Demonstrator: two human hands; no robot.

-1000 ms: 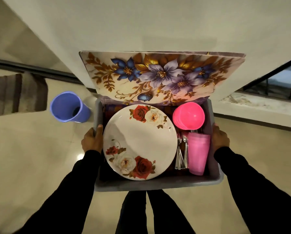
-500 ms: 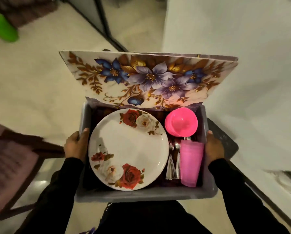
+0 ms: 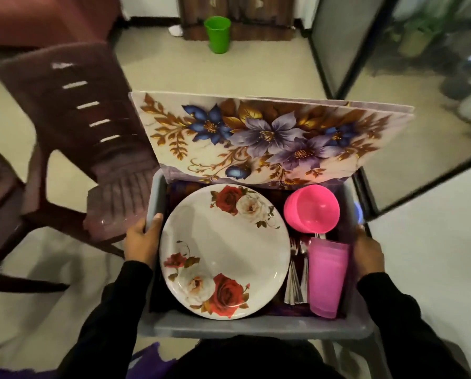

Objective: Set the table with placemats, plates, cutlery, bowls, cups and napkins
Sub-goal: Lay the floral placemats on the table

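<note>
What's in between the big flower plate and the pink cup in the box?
Shiny metal cutlery, forks and spoons bunched together, lies between the plate and the pink cup in the head view.

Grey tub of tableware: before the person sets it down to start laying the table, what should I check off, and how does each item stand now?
1. Left hand grips the grey tub at its left rim: ok.
2. Right hand holds the right side: ok, though its fingers are hidden.
3. Floral plate lies flat inside the tub: ok.
4. Pink bowls, pink cups and cutlery sit within the walls: ok.
5. Placemats stand upright at the far end, above the rim: not ok, they could tip.
6. A table to put the tub on: cannot tell, only a brown chair is in view.
</note>
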